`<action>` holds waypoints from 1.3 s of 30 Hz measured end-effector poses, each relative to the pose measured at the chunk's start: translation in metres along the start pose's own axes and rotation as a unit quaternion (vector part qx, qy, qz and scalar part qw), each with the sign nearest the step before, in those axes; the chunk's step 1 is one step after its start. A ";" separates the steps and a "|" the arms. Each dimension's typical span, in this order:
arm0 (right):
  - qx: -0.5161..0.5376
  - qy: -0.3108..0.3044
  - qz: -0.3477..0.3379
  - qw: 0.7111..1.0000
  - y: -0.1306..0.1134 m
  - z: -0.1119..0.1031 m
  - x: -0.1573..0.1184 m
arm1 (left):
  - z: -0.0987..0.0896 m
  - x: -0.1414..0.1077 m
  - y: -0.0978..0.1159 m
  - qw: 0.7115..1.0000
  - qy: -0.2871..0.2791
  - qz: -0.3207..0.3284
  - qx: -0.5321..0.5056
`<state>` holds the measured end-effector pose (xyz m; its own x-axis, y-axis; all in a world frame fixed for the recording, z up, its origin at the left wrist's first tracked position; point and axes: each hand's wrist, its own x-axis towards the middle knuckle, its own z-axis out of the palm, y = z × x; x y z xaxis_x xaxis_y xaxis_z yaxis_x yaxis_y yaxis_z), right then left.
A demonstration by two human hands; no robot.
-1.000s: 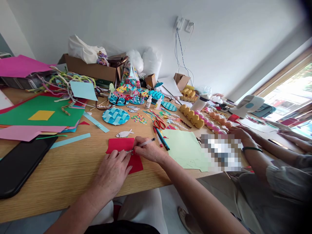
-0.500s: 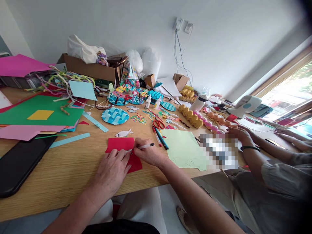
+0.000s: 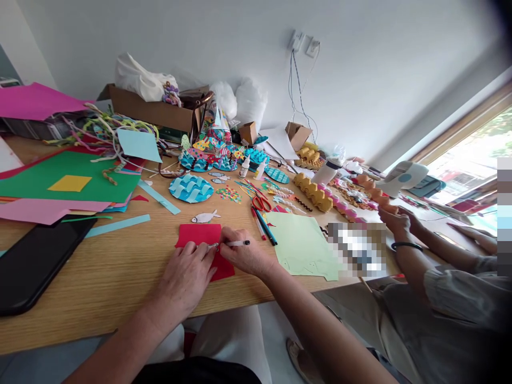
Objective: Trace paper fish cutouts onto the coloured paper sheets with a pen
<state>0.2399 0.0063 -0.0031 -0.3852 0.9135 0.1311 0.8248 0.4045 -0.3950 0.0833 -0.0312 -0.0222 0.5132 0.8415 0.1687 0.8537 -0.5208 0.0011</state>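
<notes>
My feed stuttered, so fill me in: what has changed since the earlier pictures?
The white pen in the right hand has tipped flatter. A co-worker's hands have raised the orange egg-carton strip and shifted it right. The left hand stays on the red paper.

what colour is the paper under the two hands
Plain red; the paper shows best in the head view, partly covered by the hands.

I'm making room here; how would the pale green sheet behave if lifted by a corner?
The pale green sheet looks thin and flat, so it would probably sag from the held corner. With so little thickness visible, it is likely light for its size. Slid left, it might roll the slim blue pen lying by its edge.
</notes>
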 end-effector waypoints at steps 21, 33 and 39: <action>0.146 0.048 0.050 0.987 0.005 -0.001 -0.003 | 0.000 -0.001 -0.001 1.000 -0.013 -0.002 0.003; 0.156 0.016 0.037 0.987 -0.002 0.002 -0.002 | 0.006 -0.003 -0.002 1.000 0.006 0.002 0.010; 0.145 0.013 0.043 0.988 -0.002 0.003 -0.001 | 0.002 -0.001 0.000 1.000 0.002 0.002 0.000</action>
<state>0.2370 0.0043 -0.0049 -0.3055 0.9461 0.1074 0.6997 0.2996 -0.6486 0.0824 -0.0318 -0.0242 0.5155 0.8394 0.1725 0.8521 -0.5233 -0.0003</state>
